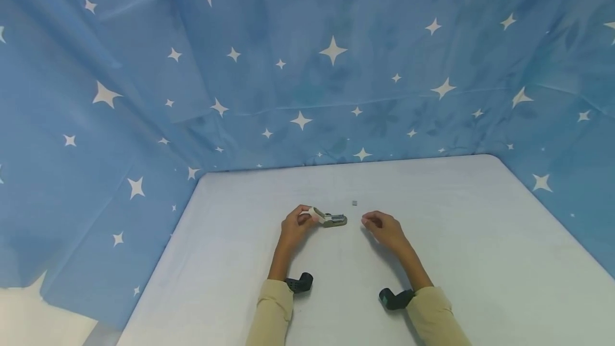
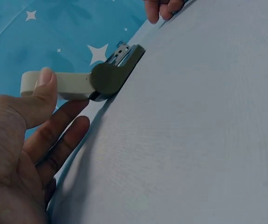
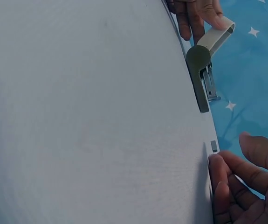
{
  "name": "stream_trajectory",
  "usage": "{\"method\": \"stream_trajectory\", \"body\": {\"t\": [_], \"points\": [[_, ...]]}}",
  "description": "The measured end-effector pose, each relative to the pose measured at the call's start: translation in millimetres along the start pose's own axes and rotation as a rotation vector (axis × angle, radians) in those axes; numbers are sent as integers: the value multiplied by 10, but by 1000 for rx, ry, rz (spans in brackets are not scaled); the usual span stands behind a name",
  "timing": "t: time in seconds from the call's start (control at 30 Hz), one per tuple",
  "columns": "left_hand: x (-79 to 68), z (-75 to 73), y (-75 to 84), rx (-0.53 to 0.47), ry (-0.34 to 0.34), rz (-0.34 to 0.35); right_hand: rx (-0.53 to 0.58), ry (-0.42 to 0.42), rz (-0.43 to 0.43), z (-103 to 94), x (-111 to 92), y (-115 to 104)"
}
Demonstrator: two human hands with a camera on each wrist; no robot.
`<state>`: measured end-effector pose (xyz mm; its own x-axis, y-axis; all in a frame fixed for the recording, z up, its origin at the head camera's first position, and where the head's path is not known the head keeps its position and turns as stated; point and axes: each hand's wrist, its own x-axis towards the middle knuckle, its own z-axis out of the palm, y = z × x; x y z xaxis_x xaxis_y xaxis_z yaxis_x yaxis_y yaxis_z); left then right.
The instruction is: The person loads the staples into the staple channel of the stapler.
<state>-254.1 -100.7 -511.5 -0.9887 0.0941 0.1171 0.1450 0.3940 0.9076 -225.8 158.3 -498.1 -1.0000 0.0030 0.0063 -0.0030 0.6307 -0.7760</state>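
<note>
A small stapler (image 1: pixel 334 221) with an olive base and a cream top arm lies on the table, its top swung far back and its metal magazine (image 2: pixel 120 54) exposed. My left hand (image 1: pixel 296 227) pinches the cream arm (image 2: pixel 74 84) between thumb and fingers. My right hand (image 1: pixel 384 228) is held to the right of the stapler, fingers loosely bent, thumb apart from the fingertips and nothing between them. Near the right fingertips (image 3: pixel 219 170) lies a little grey block (image 3: pixel 213 146), which looks like a short strip of staples.
The white table (image 1: pixel 230 282) runs back to a blue star-patterned curtain (image 1: pixel 307 68) behind and at both sides. Dark wrist cameras (image 1: pixel 300 283) are strapped to both wrists, close above the tabletop.
</note>
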Motion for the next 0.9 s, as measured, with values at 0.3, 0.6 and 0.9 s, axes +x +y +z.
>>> {"method": "stream_trajectory", "body": {"t": [0.3,0.6,0.9], "points": [[-32,-14,3,-28,-102,51,-15,-23,-44,21,-10,-23],[-33,-45,32,56,-178,50,-48,-42,-110,104,-2,-42],[-2,-41,44,14,-222,51,-65,2,-109,161,7,-103]]}}
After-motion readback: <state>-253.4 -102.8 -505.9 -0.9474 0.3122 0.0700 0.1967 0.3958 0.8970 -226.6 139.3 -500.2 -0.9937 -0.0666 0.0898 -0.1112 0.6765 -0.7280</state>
